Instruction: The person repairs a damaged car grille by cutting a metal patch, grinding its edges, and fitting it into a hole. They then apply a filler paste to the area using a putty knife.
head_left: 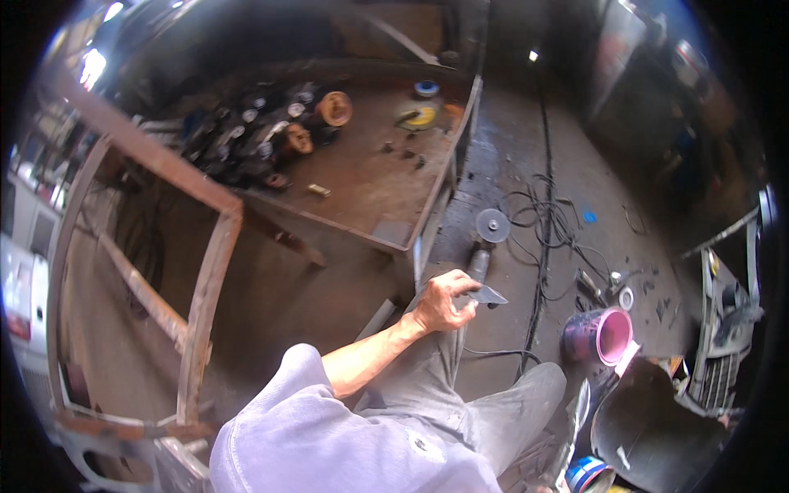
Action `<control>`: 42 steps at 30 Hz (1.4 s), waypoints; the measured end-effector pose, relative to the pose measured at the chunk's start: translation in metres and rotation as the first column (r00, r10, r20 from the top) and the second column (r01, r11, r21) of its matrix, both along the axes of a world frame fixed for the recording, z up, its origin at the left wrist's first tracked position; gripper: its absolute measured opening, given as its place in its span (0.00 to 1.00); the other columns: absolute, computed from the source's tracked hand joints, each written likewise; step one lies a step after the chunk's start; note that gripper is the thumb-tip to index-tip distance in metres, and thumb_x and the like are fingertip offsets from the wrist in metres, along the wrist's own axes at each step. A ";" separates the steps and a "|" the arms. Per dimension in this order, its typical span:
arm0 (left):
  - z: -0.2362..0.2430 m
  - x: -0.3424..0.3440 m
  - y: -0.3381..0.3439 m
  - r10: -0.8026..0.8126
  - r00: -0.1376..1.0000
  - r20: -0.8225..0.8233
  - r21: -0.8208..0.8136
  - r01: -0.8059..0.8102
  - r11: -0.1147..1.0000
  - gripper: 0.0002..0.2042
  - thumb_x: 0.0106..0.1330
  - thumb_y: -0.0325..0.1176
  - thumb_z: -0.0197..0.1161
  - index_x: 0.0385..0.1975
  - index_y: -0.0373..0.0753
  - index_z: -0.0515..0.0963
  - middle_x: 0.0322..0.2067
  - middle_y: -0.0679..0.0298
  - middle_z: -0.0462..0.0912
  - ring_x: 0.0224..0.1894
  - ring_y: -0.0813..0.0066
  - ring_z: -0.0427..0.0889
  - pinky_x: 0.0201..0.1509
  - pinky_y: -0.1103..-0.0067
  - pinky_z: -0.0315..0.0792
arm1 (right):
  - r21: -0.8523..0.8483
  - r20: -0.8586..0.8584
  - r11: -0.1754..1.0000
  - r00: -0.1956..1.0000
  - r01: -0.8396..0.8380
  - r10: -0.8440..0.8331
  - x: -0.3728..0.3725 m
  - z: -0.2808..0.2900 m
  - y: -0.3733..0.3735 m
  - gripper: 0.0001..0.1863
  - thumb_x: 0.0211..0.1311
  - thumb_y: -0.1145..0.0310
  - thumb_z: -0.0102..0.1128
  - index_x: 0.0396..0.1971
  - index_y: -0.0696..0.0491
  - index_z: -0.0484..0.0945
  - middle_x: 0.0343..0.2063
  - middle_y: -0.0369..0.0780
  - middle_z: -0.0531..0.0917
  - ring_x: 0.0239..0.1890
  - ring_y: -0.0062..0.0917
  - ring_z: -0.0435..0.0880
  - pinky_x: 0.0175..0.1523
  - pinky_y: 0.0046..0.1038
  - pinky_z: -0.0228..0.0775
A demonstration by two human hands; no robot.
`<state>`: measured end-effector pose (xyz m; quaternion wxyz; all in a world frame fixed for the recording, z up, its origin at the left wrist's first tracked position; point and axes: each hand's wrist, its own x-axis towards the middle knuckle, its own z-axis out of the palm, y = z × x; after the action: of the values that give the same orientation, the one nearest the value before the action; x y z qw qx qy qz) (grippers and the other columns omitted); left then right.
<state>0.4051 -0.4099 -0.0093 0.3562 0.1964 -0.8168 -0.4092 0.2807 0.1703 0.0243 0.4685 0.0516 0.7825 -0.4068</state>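
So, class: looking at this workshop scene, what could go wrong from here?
The thin pointed piece might nick the bare left hand if its edges are sharp.
The grinder disc stands just beyond that hand, so it could injure the fingers if it spun.
The looped cables on the floor may trip someone.

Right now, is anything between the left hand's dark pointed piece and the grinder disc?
Nothing separate is visible between the dark pointed piece in the left hand and the grinder disc; only the grinder's body lies there. The pink bucket sits off to the right.
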 end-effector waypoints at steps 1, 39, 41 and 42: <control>-0.001 0.017 0.007 0.078 0.997 0.000 0.048 -0.078 0.996 0.16 0.49 0.29 0.69 0.40 0.35 0.85 0.35 0.54 0.85 0.37 0.60 0.87 0.41 0.72 0.80 | -0.199 0.071 0.980 0.997 0.030 -0.016 -0.002 -0.001 -0.050 0.23 0.49 0.60 0.73 0.45 0.53 0.79 0.29 0.39 0.83 0.28 0.28 0.83 0.29 0.30 0.75; -0.055 0.130 0.063 0.527 0.846 -0.081 -0.188 -0.532 0.826 0.18 0.51 0.28 0.69 0.44 0.36 0.84 0.39 0.52 0.83 0.39 0.54 0.85 0.42 0.70 0.80 | -0.242 -0.096 0.501 0.535 -0.831 0.840 0.034 -0.039 -0.267 0.52 0.41 0.30 0.75 0.53 0.61 0.74 0.45 0.44 0.81 0.49 0.30 0.77 0.59 0.34 0.68; -0.058 0.131 0.064 0.526 0.846 -0.086 -0.195 -0.532 0.824 0.18 0.50 0.28 0.69 0.44 0.36 0.84 0.39 0.53 0.83 0.39 0.54 0.85 0.42 0.70 0.80 | -0.267 -0.075 0.540 0.576 -0.798 0.814 0.038 -0.041 -0.266 0.50 0.41 0.32 0.77 0.52 0.61 0.74 0.44 0.42 0.81 0.48 0.28 0.78 0.57 0.33 0.68; -0.058 0.130 0.063 0.527 0.845 -0.088 -0.193 -0.533 0.824 0.18 0.50 0.28 0.69 0.44 0.36 0.84 0.39 0.53 0.83 0.39 0.54 0.85 0.42 0.70 0.80 | -0.279 -0.066 0.558 0.595 -0.782 0.801 0.040 -0.041 -0.267 0.50 0.41 0.32 0.77 0.51 0.60 0.74 0.43 0.41 0.81 0.47 0.27 0.78 0.57 0.32 0.68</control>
<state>0.5353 -0.3467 -0.0673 0.4871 0.3702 -0.7630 -0.2085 0.3203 -0.0965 -0.0165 0.6298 -0.3575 0.6400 -0.2569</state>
